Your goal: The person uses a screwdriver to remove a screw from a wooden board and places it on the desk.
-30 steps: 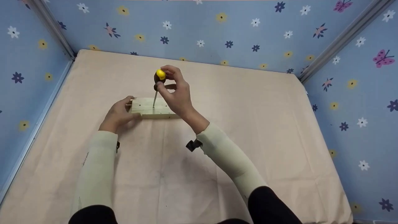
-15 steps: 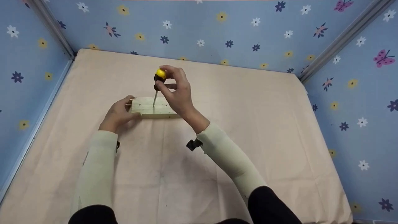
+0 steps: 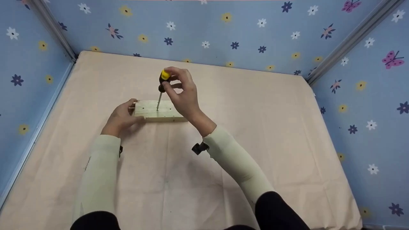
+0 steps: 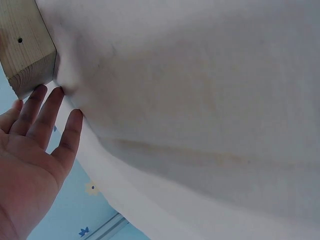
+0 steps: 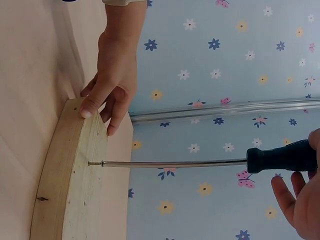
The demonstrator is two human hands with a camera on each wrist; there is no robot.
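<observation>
A pale wooden block (image 3: 151, 112) with several small holes lies on the cloth. At its left end my left hand (image 3: 119, 117) grips it, thumb on the near edge and fingers at the end and far side. My right hand (image 3: 186, 97) pinches the black and yellow handle of a screwdriver (image 3: 164, 78) above the block. In the right wrist view, the screwdriver's long shaft meets the head of a screw (image 5: 95, 163) that stands partly out of the block's top face. My right hand hides the block's right end in the head view.
A beige cloth (image 3: 271, 127) with creases covers the table. Blue flowered panels (image 3: 204, 28) enclose its back and sides, joined by grey metal posts (image 3: 351, 38) at the corners. A small black wrist mount (image 3: 200, 148) sticks out from the right sleeve.
The screwdriver handle has turned and tilted slightly, and my right fingers have shifted round it. My left hand and the block stay in place.
</observation>
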